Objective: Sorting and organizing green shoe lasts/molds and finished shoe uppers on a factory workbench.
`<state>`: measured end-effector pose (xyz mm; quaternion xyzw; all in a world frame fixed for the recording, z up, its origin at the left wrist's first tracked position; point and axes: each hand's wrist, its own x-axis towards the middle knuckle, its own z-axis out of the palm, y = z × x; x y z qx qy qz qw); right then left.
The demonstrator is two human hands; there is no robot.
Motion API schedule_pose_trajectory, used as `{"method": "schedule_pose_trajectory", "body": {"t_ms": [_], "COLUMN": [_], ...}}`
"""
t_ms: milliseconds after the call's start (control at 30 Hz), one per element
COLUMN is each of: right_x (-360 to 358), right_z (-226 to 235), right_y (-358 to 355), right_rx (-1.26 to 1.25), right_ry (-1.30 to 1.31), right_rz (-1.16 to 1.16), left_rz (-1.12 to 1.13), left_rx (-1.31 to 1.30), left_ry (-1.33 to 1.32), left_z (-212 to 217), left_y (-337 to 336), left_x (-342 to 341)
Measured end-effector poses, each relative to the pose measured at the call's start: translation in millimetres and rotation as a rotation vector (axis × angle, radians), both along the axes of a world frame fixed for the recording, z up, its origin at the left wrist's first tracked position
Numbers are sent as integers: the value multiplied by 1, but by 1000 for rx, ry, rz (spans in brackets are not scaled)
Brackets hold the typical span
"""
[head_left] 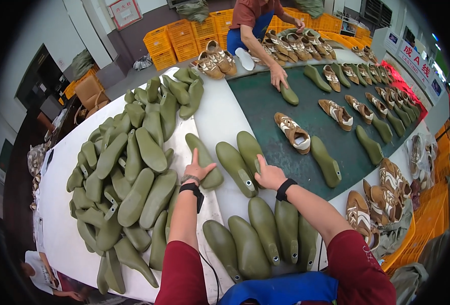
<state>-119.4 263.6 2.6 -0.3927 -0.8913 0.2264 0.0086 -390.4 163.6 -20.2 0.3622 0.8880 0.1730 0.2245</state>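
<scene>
Green shoe lasts lie before me on the white table. My left hand (198, 169) is on one shoe last (198, 146), thumb and index finger spread across it, the other fingers hidden. My right hand (269, 175) grips the heel end of another shoe last (249, 144), index finger along it. Right beside that one, a further last (230, 157) lies between my hands. Close to my body, several lasts (248, 246) are lined up side by side. To the left rises a big heap of loose lasts (128, 168).
Brown-and-white sneakers (292, 133) and lasts stand in rows on a dark green belt (265, 91). Across it, a co-worker's hand (278, 76) touches a last (289, 95). More sneakers (358, 211) are piled at the right, near orange crates (423, 223). Other crates (179, 38) stand behind.
</scene>
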Motion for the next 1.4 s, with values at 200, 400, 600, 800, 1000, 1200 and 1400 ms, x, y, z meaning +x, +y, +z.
{"method": "schedule_pose_trajectory", "body": {"t_ms": [200,400,600,800,1000,1200,1400], "right_x": [-3,0,2,9,6,7,4], "right_z": [0,-4,-11,-15,-9,-9,-8], "right_y": [0,-20,-23,-20,-24,-25,-28], "right_rx": [-31,1,20,17,18,31,14], "right_ry": [-9,5,60,67,22,29,11], "right_rz": [-40,-99,-62,-98,-88,-90,-111], "left_rz": [-315,-296,-334,-39,-62,-91,-6], "left_rx": [-246,-21,111,-210,-217,-10,56], "left_ry": [95,108,173,575,402,378,165], "left_z": [30,43,50,58,33,24,7], "left_y": [3,-19,-108,-244,-269,-166,-100], "left_x": [36,110,95,74,70,69,81]}}
